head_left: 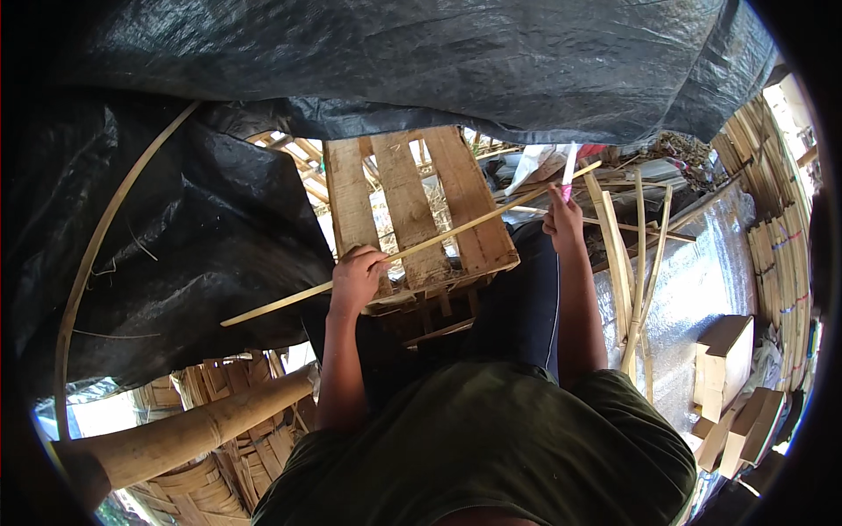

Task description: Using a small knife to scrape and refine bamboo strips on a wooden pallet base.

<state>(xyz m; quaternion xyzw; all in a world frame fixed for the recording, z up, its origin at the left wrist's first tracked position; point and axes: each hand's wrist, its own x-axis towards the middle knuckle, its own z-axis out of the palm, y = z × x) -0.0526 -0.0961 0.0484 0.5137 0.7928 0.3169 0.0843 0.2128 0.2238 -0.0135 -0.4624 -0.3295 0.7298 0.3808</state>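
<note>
My left hand (355,279) grips a long thin bamboo strip (438,235) that runs diagonally from lower left to upper right across a wooden pallet crate (405,206). My right hand (563,219) is closed around a small knife with a pink handle and pale blade (569,171), held upright near the strip's far end. Both forearms rise from my dark green shirt at the bottom of the view.
A black plastic sheet (219,202) hangs over the top and left. A thick bamboo pole (175,438) and woven bamboo baskets (206,478) lie lower left. Loose bamboo slats (636,263) rest on a silvery mat (702,289); wooden blocks (724,359) and stacked strips (781,263) sit at right.
</note>
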